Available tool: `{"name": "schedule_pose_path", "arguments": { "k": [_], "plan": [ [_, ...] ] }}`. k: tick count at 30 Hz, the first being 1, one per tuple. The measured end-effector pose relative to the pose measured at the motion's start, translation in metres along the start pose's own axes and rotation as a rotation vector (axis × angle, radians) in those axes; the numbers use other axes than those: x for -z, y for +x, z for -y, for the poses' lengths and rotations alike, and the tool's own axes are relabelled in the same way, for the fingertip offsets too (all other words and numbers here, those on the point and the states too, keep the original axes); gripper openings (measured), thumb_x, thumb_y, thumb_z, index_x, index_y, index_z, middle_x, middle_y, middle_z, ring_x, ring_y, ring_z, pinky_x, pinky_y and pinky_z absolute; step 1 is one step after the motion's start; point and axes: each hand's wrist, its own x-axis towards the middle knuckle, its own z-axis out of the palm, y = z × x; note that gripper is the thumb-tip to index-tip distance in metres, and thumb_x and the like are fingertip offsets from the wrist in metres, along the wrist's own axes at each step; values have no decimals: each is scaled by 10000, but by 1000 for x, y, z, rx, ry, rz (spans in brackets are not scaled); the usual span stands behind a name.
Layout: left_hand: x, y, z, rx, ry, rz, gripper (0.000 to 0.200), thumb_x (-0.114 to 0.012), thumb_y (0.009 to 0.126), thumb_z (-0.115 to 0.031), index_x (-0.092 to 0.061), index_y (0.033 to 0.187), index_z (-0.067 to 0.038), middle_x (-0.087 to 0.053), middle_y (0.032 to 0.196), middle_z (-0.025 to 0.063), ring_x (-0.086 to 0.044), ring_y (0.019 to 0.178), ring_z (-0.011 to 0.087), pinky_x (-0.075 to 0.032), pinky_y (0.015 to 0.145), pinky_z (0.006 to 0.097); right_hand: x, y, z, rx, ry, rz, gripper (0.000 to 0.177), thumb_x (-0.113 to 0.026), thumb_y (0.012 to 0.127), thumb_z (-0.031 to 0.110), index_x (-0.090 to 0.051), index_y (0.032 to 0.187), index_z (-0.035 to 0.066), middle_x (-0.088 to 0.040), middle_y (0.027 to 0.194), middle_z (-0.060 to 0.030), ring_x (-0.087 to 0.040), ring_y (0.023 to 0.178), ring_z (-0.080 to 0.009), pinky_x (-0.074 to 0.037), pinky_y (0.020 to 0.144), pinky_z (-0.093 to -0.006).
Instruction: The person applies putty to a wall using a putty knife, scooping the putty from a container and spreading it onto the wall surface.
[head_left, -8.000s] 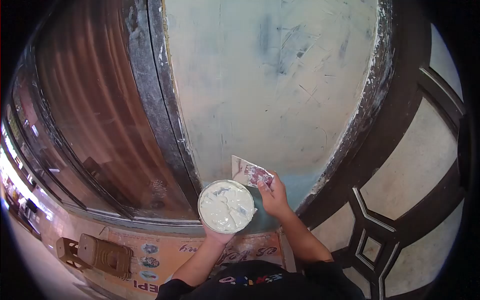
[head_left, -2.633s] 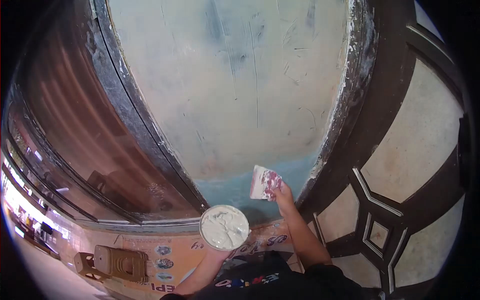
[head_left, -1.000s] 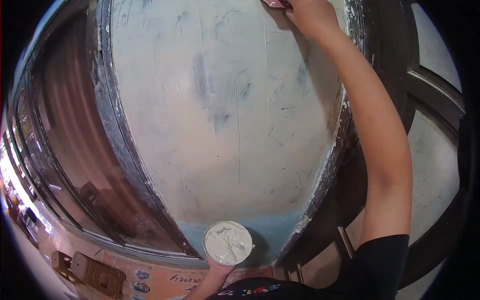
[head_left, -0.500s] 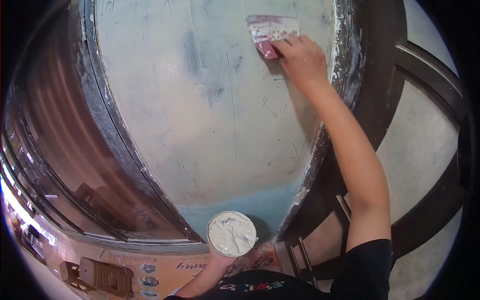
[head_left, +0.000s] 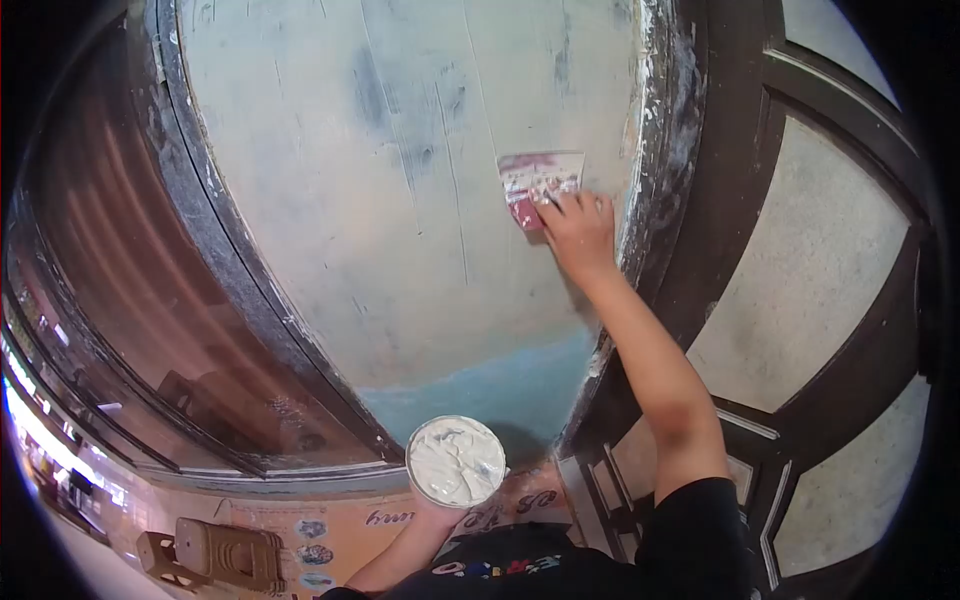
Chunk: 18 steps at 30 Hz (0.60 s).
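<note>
My right hand (head_left: 582, 235) grips a putty knife (head_left: 527, 185) with a wide, smeared blade and a pinkish-red base. The blade lies against the wall (head_left: 330, 200), right of its middle. This wall is coated pale with grey patches, scratches and a bluish strip along its bottom. Low in front of me, my left hand (head_left: 440, 512) holds up a round tub of putty (head_left: 456, 462) from beneath. White, thick putty with an uneven, stirred surface fills the tub; the left fingers are mostly hidden under it.
Dark wooden frames with pale panels (head_left: 815, 260) stand on the right. A window with a brown curtain (head_left: 150, 230) is on the left. Brown stacked plastic stools (head_left: 230, 555) and an orange banner with lettering (head_left: 365, 530) are at lower left.
My right hand has drawn the putty knife down the wall, and its arm has come lower. The tub stays low in my left hand. The view has shifted slightly.
</note>
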Motion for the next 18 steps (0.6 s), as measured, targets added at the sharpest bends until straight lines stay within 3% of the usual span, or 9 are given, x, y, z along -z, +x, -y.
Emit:
{"name": "schedule_pose_path", "arguments": {
  "k": [1,2,4,6,9,11,13,18],
  "plan": [
    [-4,-2,-3,-25,88,54,624,-348,960,-545,-457,1415,-133,-460,1464,121,-443,1342,352,-326,1118,596,-4,-14,4,-5,2,2,340,-755,720,169,-692,1054,197,-620,1005,-18,-565,962,-240,-397,885,-438],
    [-8,-2,-10,203,-573,-15,620,-346,960,-541,-457,1416,-136,-458,1467,119,-441,1344,352,-322,1120,592,-6,-30,8,-35,15,53,267,-698,758,172,-705,1021,213,-635,1005,-8,-574,962,-230,-406,894,-456],
    [-9,-7,-12,187,-511,-38,619,-348,959,-540,-462,1414,-136,-461,1466,118,-440,1344,353,-322,1121,588,-11,-64,18,-67,29,106,215,-641,796,174,-718,989,228,-650,1005,2,-583,962,-219,-415,903,-475],
    [-11,-12,-14,172,-529,-29,619,-356,955,-538,-474,1409,-135,-467,1465,113,-436,1348,353,-324,1121,578,-17,-99,29,-81,111,143,311,-760,710,180,-703,1015,193,-609,1002,-20,-548,967,-263,-400,887,-469],
    [-5,-16,-13,122,-583,48,617,-356,955,-535,-472,1410,-134,-471,1461,111,-437,1348,347,-329,1123,563,-26,-155,49,-98,121,267,280,-760,710,204,-712,986,212,-617,1020,-14,-550,969,-268,-410,889,-500],
    [9,-21,-9,113,-521,62,617,-361,954,-534,-471,1409,-132,-475,1457,110,-440,1346,342,-333,1124,550,-40,-210,67,-27,56,243,270,-757,713,225,-714,979,238,-626,1041,-11,-553,992,-272,-418,898,-527],
    [26,-14,-2,47,-254,-92,606,-366,959,-527,-471,1405,-131,-477,1454,106,-444,1342,337,-336,1124,546,-51,-258,77,-54,78,356,307,-754,720,232,-708,1023,251,-626,1072,-16,-556,1019,-277,-423,906,-542],
    [7,-18,-6,101,-354,-64,582,-364,965,-512,-478,1392,-133,-483,1448,103,-455,1332,328,-339,1123,543,-36,-302,105,-189,154,480,418,-775,708,218,-681,1115,238,-600,1126,-27,-545,1042,-276,-410,943,-551]
  ]
}}
